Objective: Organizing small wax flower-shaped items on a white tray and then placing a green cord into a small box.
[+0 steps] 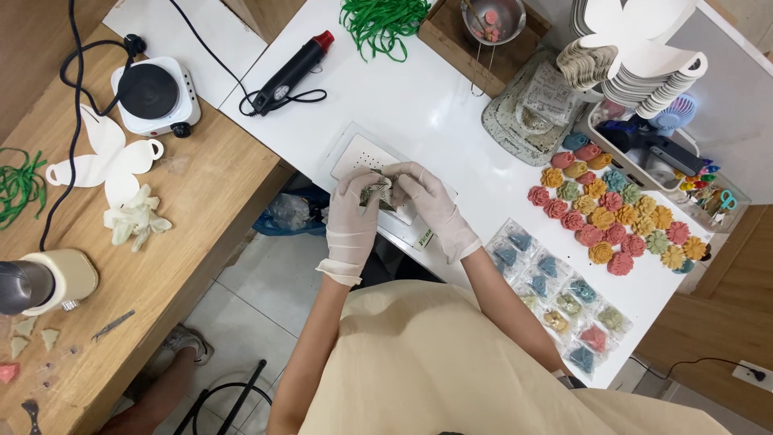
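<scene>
On the far left, green strips (20,184) are seen at the edge of the wooden worktop (193,209), with a white butterfly-shaped card cutout (103,161) and a crumpled pair of white gloves (135,217) beside them. A small white electric hotplate (153,95) is set further back. On the white worktop (419,105), a black heat gun with a red tip (291,71) is laid near a heap of green strips (382,24).

At the middle, a small greenish flower-shaped piece in clear wrapping (378,190) is held above a white flat machine (362,155). The left hand (354,211), gloved in white, is closed on the piece from the left, and the right hand (425,198), also gloved, is pinched on it from the right; the two hands are touching.

To the right, bagged flower pieces (555,300) are laid in rows near the front edge, and unwrapped coloured flower pieces (620,219) are grouped behind them. A stack of white card cutouts (636,56) is seen at the back.
</scene>
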